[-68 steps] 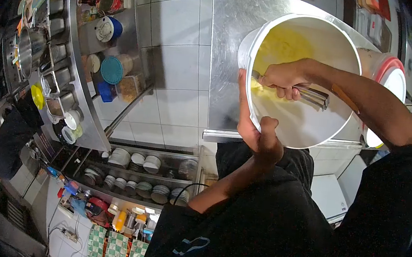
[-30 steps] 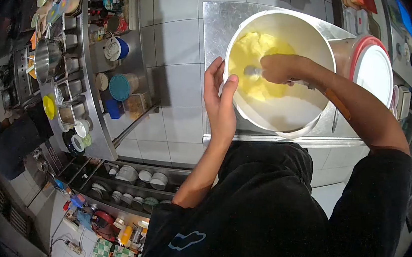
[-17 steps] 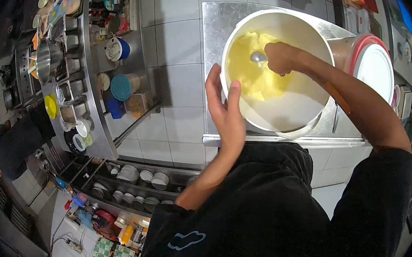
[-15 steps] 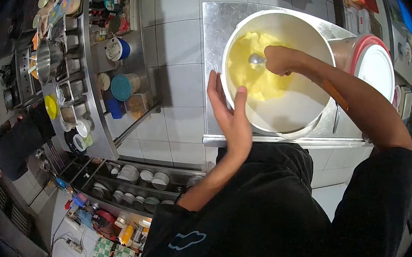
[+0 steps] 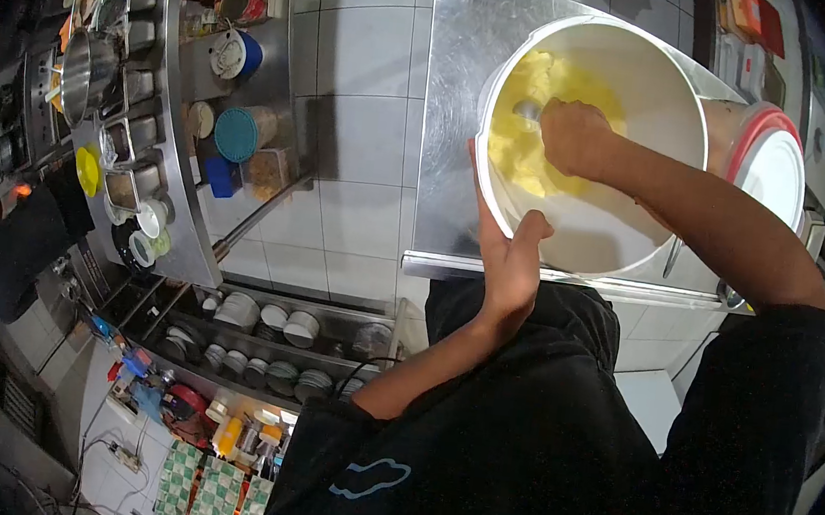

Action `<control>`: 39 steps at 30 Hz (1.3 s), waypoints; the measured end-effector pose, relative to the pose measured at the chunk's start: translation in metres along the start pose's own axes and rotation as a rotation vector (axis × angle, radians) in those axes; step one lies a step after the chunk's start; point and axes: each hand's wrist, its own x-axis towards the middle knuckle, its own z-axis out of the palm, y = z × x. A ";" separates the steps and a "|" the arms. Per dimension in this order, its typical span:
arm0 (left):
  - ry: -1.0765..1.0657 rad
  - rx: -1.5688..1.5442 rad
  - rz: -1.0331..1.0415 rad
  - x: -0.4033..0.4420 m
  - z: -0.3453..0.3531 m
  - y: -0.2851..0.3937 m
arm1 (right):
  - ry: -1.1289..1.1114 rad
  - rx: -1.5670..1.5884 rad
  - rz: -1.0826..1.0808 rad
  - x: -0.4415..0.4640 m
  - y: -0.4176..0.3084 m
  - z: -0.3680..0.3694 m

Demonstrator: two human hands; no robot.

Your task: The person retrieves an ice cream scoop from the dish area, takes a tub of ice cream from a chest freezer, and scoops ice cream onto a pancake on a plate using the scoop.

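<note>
A large white bucket (image 5: 649,229) stands on a steel table, its mouth facing me. Soft yellow paste, perhaps butter or margarine (image 5: 529,172), fills part of its inside. My right hand (image 5: 576,139) is down in the bucket, closed round a metal spoon or scoop; its handle is hidden in the fist. The rounded metal head (image 5: 527,110) touches the yellow paste. My left hand (image 5: 510,263) grips the bucket's near-left rim, thumb over the edge and fingers along the outer wall.
The steel table (image 5: 461,82) extends left of the bucket. A tub with a white lid (image 5: 773,175) stands to the right. At left, a steel counter (image 5: 175,172) carries pans and containers. Stacked dishes (image 5: 238,310) sit on a low shelf; a person (image 5: 26,247) is at far left.
The view has shifted, so the bucket appears further right and more tilted. My left thumb has come over the rim. My right hand still holds the metal utensil in the yellow paste.
</note>
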 end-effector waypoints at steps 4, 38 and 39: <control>-0.065 0.066 0.093 0.003 -0.003 -0.005 | 0.040 0.145 0.007 0.000 0.007 -0.002; -0.153 0.164 0.044 -0.011 -0.004 0.008 | -0.347 1.042 0.271 -0.015 0.034 -0.017; -0.120 0.179 0.029 -0.015 -0.003 0.013 | -0.320 1.177 0.309 -0.015 0.035 -0.015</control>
